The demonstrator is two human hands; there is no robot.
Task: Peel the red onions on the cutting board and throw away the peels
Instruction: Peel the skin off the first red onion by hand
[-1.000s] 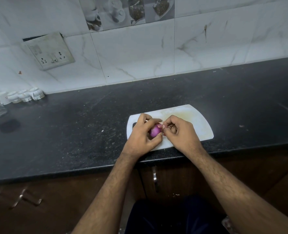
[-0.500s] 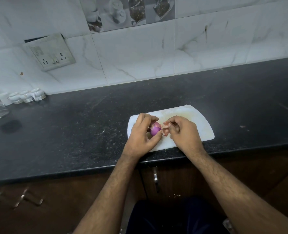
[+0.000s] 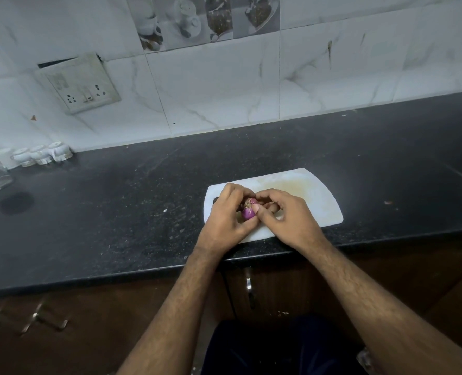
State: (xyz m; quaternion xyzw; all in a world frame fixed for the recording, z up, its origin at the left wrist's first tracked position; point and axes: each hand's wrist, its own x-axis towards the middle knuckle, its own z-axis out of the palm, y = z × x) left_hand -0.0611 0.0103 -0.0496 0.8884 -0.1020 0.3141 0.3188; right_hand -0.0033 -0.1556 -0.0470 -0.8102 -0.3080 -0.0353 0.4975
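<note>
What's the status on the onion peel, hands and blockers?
Left hand grips red onion over the cutting board. Right hand pinches at it, thumb on the skin. Root end up. Nothing in the way.

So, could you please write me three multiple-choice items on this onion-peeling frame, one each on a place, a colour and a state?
1. Where does the cutting board lie?
A. At the counter's front edge
B. Against the tiled wall
C. Beside the small white jars

2. What colour is the onion that the hands hold?
A. White
B. Purple-red
C. Yellow

3. How is the left hand engaged?
A. Flat on the counter
B. Hanging off the counter
C. Gripping the onion

Answers:
1. A: the board's near edge sits by the black countertop rim, far from the wall.
2. B: purple-red skin shows between the fingers, with a tuft of dry roots on top.
3. C: its fingers curl round the onion, while the right hand pinches at it from the other side.
</note>
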